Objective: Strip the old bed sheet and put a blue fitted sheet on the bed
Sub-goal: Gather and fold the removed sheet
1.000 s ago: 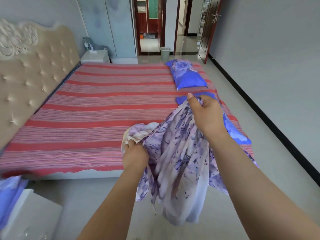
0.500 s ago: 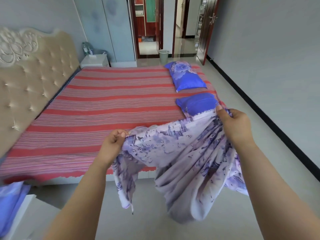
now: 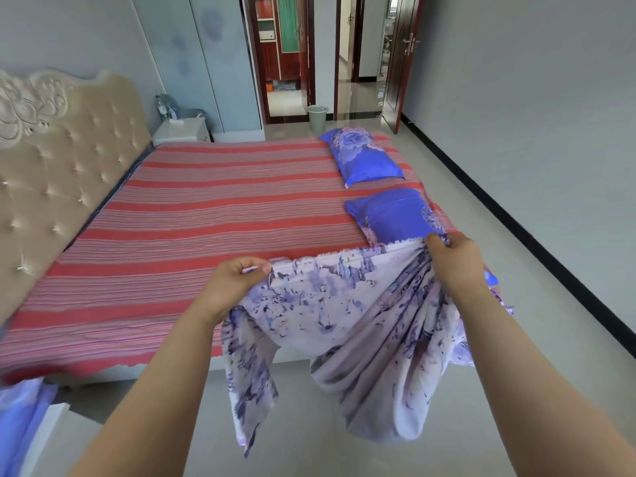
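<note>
- The blue fitted sheet (image 3: pixel 344 315) is a pale lilac cloth with a darker blue-violet flower print; its top hem runs nearly straight between my two hands, and the rest sags below in loose folds, hanging over the floor (image 3: pixel 309 442) at the near edge of the bed (image 3: pixel 179 235).
- The bed wears a red striped cover, with two blue floral pillows (image 3: pixel 364 160) lying along its right side; the nearer one sits just beyond the sheet's hem.
- My left hand (image 3: pixel 237 280) is curled, thumb and fingers pinching the hem at its left end, the forearm reaching up from the lower left.
- My right hand (image 3: pixel 454 259) grips a gathered bunch of the sheet at the hem's right end, knuckles toward me, fingers folded over the cloth.
- A second ago my hands were close together with the sheet bunched between them, the right held higher; half a second ago they were parting. Now they are well apart and nearly level, and the hem between them is pulled taut and wide.
- A tufted beige headboard (image 3: pixel 69 160) stands at the left.
</note>
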